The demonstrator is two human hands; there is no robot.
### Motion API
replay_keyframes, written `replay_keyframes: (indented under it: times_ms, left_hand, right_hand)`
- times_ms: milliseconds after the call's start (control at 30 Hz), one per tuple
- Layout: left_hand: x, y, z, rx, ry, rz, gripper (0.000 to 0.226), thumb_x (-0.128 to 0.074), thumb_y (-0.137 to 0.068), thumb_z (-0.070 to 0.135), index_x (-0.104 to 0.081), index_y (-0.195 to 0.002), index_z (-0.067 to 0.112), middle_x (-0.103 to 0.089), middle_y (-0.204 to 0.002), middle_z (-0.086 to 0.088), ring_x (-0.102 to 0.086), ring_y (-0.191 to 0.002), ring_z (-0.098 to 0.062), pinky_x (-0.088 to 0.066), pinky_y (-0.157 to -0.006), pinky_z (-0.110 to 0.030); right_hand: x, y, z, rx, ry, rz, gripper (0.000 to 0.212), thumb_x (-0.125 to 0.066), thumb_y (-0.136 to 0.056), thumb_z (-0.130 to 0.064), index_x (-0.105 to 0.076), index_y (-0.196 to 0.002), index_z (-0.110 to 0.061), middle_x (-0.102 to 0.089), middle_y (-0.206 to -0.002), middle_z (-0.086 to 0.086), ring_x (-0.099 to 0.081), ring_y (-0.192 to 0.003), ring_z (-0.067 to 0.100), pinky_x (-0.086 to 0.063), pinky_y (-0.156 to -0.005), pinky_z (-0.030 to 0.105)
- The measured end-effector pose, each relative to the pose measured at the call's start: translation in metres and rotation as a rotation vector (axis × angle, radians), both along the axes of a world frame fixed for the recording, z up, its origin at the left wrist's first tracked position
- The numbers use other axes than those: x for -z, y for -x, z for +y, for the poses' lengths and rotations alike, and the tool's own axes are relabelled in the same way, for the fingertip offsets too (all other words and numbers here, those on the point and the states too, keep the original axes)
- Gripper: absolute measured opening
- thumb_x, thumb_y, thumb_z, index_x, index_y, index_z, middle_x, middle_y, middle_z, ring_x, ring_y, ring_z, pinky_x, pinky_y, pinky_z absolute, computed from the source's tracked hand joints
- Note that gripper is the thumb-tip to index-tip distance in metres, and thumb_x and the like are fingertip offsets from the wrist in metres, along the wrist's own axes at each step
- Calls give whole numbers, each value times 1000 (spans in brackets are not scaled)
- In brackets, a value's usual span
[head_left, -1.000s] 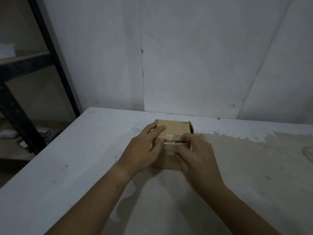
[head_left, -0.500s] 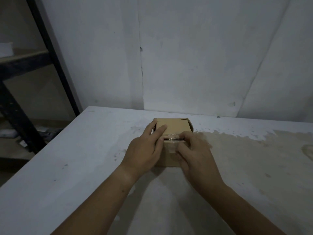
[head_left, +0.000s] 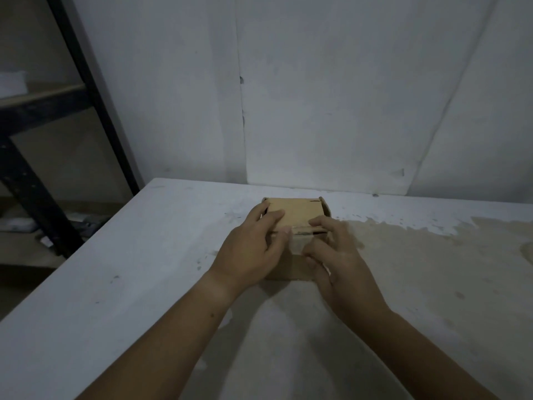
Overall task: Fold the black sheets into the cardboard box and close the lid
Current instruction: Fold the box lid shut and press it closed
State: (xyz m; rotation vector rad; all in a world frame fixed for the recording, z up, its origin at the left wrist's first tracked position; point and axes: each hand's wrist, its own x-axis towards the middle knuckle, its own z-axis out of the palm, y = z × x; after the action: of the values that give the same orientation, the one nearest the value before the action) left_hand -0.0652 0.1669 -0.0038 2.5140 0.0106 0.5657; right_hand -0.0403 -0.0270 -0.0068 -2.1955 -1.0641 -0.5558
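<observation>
A small brown cardboard box [head_left: 297,212] stands on the white table [head_left: 121,284], its lid lying down flat on top. My left hand [head_left: 253,246] rests on the lid's near left corner, fingers spread over the top and thumb side against the box's left wall. My right hand [head_left: 334,255] presses at the front edge, fingers curled onto the lid's front flap where a thin dark slit still shows. A strip of clear tape glints on the box front between my hands. No black sheets are visible; the box's inside is hidden.
A black metal shelf frame [head_left: 86,90] stands off the table's left edge, with clutter on the floor below it. A white wall [head_left: 317,96] runs right behind the table. The table's right part has worn, brownish patches [head_left: 418,255].
Both hands stay on the box front. The lid has settled lower and the fingers have shifted slightly along the front edge. The view has tilted a little.
</observation>
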Motion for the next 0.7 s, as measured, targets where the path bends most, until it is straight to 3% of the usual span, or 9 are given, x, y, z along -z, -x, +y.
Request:
replay_keyframes:
  times_ms: [100,233,333,433,500,633,700]
  left_hand:
    - [0,-1,-1,-16,19,3,69,-38,-87,73,-50,-142,33,-27,-161,13,-51,-129,-14,-40,-98,-21]
    - [0,-2,4,18,-105,31,76,-56,-81,71,-46,-144,31,-23,-161,10,-60,-116,-16,-50,-92,-25]
    - [-5,-6,9,77,-228,-11,73,-65,-79,64,-50,-137,22,-28,-158,2,-62,-111,-22,-53,-87,-33]
    - [-8,-14,13,172,-273,-26,72,-66,-83,58,-47,-137,14,-30,-159,-4,-34,-142,-21,-46,-100,-37]
    - [-8,-16,15,206,-258,11,75,-63,-87,56,-38,-146,17,-28,-161,-2,-16,-150,-19,-39,-110,-39]
    - [-7,-18,16,211,-258,49,82,-63,-87,57,-31,-154,21,-22,-163,-3,-10,-151,-23,-32,-115,-42]
    - [-5,-20,17,202,-253,57,82,-63,-86,58,-32,-153,22,-23,-163,-2,-10,-152,-24,-33,-115,-45]
  right_hand:
    - [6,-2,3,35,98,-61,23,-73,-81,-3,-68,-101,-11,-44,-138,5,-49,-113,18,-27,-70,2]
    - [16,-6,7,92,106,-172,10,-74,-82,-7,-68,-90,-8,-49,-136,10,-50,-120,23,-39,-66,14]
    - [27,-10,10,120,51,-272,8,-70,-85,-13,-65,-83,-8,-54,-131,13,-52,-120,29,-45,-79,27]
    - [36,-17,11,106,36,-309,7,-70,-87,-14,-66,-87,-8,-57,-131,14,-52,-120,31,-45,-94,40]
    - [36,-23,10,90,44,-308,6,-71,-87,-13,-67,-88,-8,-57,-134,15,-52,-121,31,-45,-95,41]
    - [33,-27,-1,-13,57,-288,4,-67,-86,-10,-68,-85,-6,-54,-137,15,-52,-122,30,-47,-95,39]
    - [30,-26,-7,-17,-72,-163,11,-62,-84,-16,-64,-93,-10,-50,-140,10,-50,-123,25,-44,-97,27]
